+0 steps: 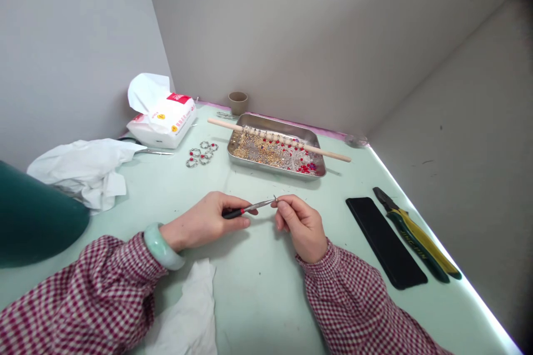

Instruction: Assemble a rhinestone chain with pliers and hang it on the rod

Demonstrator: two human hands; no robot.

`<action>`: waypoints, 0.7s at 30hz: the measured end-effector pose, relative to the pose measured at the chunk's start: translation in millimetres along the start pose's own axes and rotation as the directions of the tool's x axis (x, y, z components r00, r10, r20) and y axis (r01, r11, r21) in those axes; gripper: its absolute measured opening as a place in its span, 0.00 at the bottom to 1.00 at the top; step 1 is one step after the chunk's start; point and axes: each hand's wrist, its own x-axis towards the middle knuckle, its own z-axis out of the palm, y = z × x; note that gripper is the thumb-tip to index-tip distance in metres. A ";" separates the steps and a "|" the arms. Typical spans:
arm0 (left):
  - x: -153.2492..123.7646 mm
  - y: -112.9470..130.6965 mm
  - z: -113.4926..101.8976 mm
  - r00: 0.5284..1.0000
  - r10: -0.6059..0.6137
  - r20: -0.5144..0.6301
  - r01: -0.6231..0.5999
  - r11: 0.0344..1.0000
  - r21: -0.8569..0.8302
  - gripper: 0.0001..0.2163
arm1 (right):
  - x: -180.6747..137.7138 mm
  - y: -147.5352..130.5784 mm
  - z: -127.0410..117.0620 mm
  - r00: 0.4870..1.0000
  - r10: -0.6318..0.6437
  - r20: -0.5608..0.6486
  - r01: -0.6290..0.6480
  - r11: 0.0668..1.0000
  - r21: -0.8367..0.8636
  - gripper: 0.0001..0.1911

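Observation:
My left hand is closed around a small pair of pliers with a red and black handle, its thin metal tip pointing right. My right hand pinches something tiny at that tip, too small to make out. Both hands rest low over the pale green table, near its middle. A jade-coloured bangle sits on my left wrist. Beyond the hands stands a metal tray with gold, red and clear beads, and a wooden stick strung with beads lies across it. Several finished beaded rings lie left of the tray.
A tissue pack and crumpled white tissues lie at the left, another tissue near my left sleeve. A black flat pad and yellow-green pliers lie at the right edge. A small cup stands by the wall. A dark green object is at far left.

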 end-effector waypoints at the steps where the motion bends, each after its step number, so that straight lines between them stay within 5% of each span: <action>1: -0.1 0.1 0.0 1.000 -0.006 -0.001 0.006 1.000 0.000 0.15 | -0.1 0.1 -0.3 1.000 -0.023 -0.006 0.022 0.999 -0.031 0.10; 7: -2.0 1.6 1.4 0.999 -0.019 -0.041 0.023 0.995 0.098 0.14 | -0.3 -1.5 -2.2 0.981 -0.196 0.010 0.187 0.917 -0.351 0.10; 13: -2.9 7.2 6.5 0.993 -0.021 -0.112 0.048 0.970 0.238 0.13 | 0.7 -3.2 -0.4 0.935 -0.333 0.119 0.307 0.596 -0.742 0.12; 16: -2.1 7.9 10.1 0.988 -0.012 -0.154 0.062 0.944 0.323 0.11 | 1.5 -4.8 2.5 0.925 -0.348 0.152 0.307 0.449 -0.839 0.13; 21: -1.8 5.6 15.6 0.983 -0.002 -0.186 0.082 0.903 0.422 0.10 | 2.8 -5.0 6.2 0.922 -0.356 0.150 0.286 0.370 -0.884 0.12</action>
